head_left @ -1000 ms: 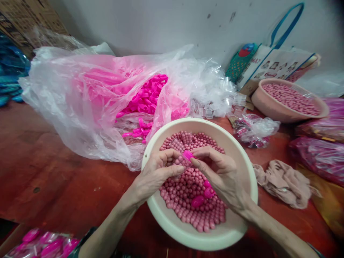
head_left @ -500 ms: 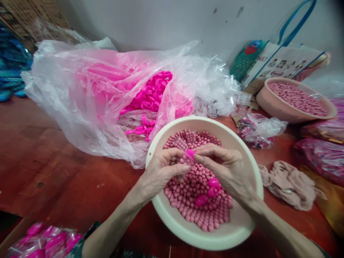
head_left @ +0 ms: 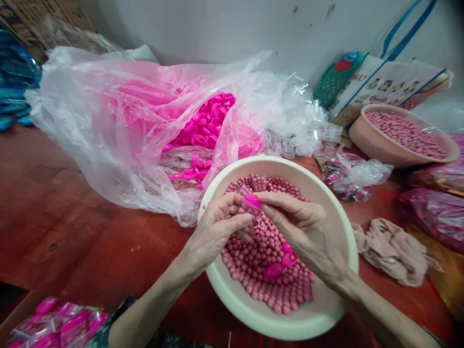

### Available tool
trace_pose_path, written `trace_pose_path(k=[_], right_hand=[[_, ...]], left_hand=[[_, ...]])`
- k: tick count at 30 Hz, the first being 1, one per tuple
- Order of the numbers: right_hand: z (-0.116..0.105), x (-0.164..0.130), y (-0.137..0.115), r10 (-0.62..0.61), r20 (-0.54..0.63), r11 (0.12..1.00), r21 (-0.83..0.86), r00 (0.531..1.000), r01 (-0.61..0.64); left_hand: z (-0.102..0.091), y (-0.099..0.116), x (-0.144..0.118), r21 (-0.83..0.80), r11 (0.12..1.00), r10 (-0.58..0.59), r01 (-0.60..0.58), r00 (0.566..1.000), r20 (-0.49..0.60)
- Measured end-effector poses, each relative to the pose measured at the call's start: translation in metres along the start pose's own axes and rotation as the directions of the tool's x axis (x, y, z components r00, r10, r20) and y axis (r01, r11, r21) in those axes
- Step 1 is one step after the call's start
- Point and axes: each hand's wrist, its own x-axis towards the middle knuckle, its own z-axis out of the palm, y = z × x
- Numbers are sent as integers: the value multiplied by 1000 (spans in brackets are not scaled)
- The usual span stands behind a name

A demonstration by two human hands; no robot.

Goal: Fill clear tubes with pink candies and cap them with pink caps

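Over a cream basin (head_left: 353, 261) of round pink beads (head_left: 253, 275), both my hands are closed near each other. My left hand (head_left: 213, 227) grips a small clear plastic container (head_left: 249, 212), its outline partly hidden by fingers. The thumb and fingers of my right hand (head_left: 308, 224) pinch a bright pink plastic cap (head_left: 252, 200) at the container's upper end. Whether the cap is fully seated, I cannot tell. Several loose pink caps (head_left: 273, 270) lie on the beads under my right hand.
A large translucent bag (head_left: 90, 140) of pink caps (head_left: 206, 121) spills open behind the basin. Clear containers (head_left: 300, 116) are heaped beside it. To the right are a second bead-filled basin (head_left: 380, 145) and a crumpled cloth (head_left: 395, 251). Filled pink pieces (head_left: 74, 326) lie at lower left.
The pink cap has shifted slightly left and down onto the clear container's end. My right fingers have moved left with it, and the view has shifted slightly.
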Motion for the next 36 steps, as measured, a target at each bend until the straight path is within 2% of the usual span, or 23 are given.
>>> trace_pose_path(k=[3,10,14,16,18,21,24,27,29,31,33,36], right_hand=[[-7,0,1,8,24,1000,-9,1000,-7],[5,-3,7,5,-122,999,38,993,0],[11,-6,4,-82,-201,997,-3,976,83],[10,-4,0,-112,-195,994,-36,974,107],[9,-2,-3,-86,-170,996,-37,982,81],[10,1,-3,-43,-183,999,-7,982,43],[15,-1,2,-121,-248,992,-65,961,109],[20,-6,3,-257,-247,953,-227,934,202],[23,-8,1,-302,-237,932,-278,923,234],[25,-8,-1,-271,-261,951,-221,927,216],[26,-6,-3,-182,-288,982,-104,940,158],[22,0,-2,-50,-228,998,25,972,57]], left_hand=[[0,0,0,46,999,30,-29,999,-14],[3,0,-4,204,977,67,-54,996,-60],[2,-1,-4,132,991,25,-17,998,-60],[1,0,-3,65,998,8,-7,1000,-26],[1,2,-2,34,999,15,-15,1000,4],[1,3,-3,140,990,7,-9,1000,15],[0,1,-3,286,958,-13,12,1000,1],[0,-2,-3,237,971,8,-13,1000,22],[2,-3,-4,162,986,41,-44,999,23],[5,-3,-6,117,990,77,-77,997,-3],[8,-3,-7,97,990,108,-105,994,-30],[10,-2,-8,97,989,121,-116,991,-54]])
